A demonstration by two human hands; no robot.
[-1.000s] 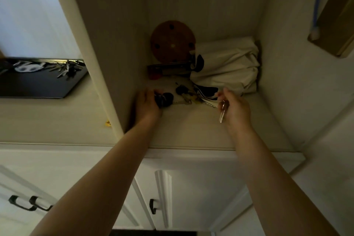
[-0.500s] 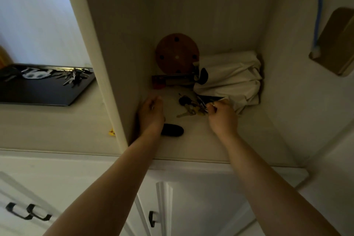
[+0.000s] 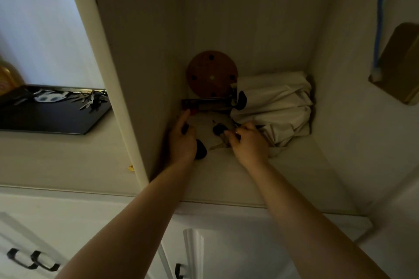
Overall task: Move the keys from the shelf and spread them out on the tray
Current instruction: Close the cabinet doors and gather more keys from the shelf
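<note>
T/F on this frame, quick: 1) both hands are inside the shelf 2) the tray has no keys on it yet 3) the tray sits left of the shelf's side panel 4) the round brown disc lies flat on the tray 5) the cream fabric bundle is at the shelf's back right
1) True. The left hand and right hand are both in the shelf, at the keys.
2) False. A bunch of keys already lies on the black tray.
3) True. The tray is on the counter left of the panel.
4) False. The round brown disc stands against the shelf's back wall.
5) True. The cream fabric bundle fills the back right corner.
</note>
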